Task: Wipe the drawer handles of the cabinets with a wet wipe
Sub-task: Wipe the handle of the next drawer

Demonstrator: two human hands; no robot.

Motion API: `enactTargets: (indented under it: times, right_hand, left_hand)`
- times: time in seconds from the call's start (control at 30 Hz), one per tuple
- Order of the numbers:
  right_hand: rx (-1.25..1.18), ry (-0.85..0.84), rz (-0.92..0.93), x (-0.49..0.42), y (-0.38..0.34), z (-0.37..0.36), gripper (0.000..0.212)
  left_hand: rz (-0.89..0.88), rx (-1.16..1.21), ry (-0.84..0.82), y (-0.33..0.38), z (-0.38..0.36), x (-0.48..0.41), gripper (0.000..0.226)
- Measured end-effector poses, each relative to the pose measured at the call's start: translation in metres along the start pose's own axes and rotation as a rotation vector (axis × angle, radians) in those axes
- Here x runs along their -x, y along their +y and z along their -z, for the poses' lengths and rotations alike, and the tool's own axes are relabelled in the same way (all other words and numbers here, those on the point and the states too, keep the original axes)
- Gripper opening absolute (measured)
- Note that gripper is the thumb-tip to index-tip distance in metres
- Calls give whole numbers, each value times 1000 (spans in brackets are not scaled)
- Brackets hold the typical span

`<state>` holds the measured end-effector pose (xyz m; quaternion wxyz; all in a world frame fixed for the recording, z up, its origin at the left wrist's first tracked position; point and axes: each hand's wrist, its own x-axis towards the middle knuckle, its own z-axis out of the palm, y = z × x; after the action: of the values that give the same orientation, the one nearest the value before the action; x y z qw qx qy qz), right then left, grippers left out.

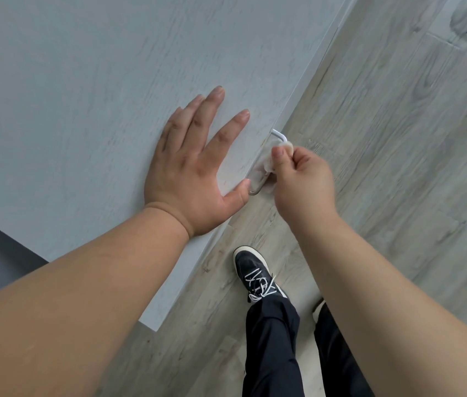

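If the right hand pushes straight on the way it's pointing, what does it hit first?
The right hand pinches the wet wipe against the handle, so the handle's bar comes first. Behind it is probably the drawer front, which this view from above hides.

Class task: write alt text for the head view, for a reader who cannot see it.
A right hand pinches a white wet wipe on a metal drawer handle, while the left hand lies flat on the grey cabinet surface.

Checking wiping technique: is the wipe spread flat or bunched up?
Bunched: the wipe is crumpled on the handle, pinched by the right hand.
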<state>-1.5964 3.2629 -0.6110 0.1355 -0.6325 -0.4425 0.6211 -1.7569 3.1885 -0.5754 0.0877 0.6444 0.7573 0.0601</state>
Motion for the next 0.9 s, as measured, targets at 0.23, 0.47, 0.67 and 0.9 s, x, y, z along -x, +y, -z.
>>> enactTargets:
  times: [0.23, 0.47, 0.67, 0.9]
  right_hand:
    - [-151, 78, -78, 3, 5, -10, 24]
    - [49, 16, 41, 3, 6, -5, 31]
    - [189, 128, 179, -14, -5, -11, 29]
    - [144, 104, 262, -9, 1, -10, 23]
  left_hand:
    - [2, -6, -2, 0, 0, -1, 84]
    - [0, -11, -1, 0, 0, -1, 84]
    - [0, -16, -8, 0, 0, -2, 83]
    - [-3, -11, -3, 0, 0, 0, 83]
